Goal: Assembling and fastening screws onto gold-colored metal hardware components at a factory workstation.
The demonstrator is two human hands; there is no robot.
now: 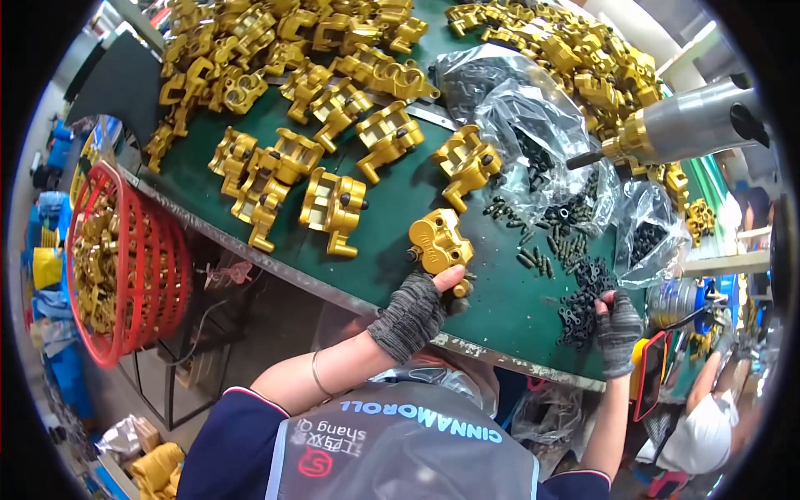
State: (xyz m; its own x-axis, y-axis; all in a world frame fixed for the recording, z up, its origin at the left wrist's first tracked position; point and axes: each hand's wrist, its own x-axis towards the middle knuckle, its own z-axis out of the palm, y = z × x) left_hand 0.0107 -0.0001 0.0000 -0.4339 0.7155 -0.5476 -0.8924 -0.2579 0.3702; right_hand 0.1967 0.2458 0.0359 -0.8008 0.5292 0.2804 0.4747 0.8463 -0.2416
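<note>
My left hand (414, 312), in a grey knitted fingerless glove, is closed round a gold brake caliper (440, 239) just above the table's front edge. The thumb lies across the caliper's near end. At the right, my right hand (617, 332), gloved the same way, reaches to the edge of a heap of small black clip-like parts (586, 287). Its fingertips are pinched together, and what lies between them is too small to make out. Short dark pins (569, 248) are scattered beyond that heap. Several more gold calipers (334, 207) stand on the table to the left.
Large piles of gold calipers (250, 37) cover the table's far side. Clear plastic bags (533, 117) of black parts lie behind the pins. A power driver (683, 129) juts in from the right. A red basket (133, 275) of gold parts stands left of the green table (508, 312). Another person (700, 433) sits at right.
</note>
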